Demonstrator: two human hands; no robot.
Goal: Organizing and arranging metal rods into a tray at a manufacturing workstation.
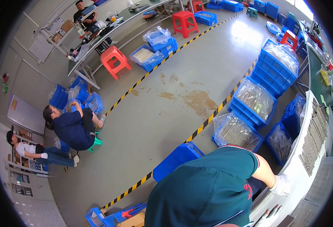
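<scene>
My left hand (281, 185), in a white glove, rests over the white-covered worktable (302, 162); its fingers are not clearly seen. Lower down, my right hand (271, 215) shows a pale glove and dark fingertips, stretched out and apart over the same white surface, with nothing visible in them. Beyond my hands on the worktable lies a row of slender grey metal rods (313, 140), side by side. Neither hand touches the rods. My dark green sleeve and shoulder fill the lower middle of the view.
Blue crates (251, 100) of plastic-wrapped rods stand beside the worktable. A blue lid-like panel (178, 159) is near my shoulder. Yellow-black tape (202, 126) borders the aisle. Across it, a person (70, 126) sits on a green stool, near red stools (114, 62); others are farther off.
</scene>
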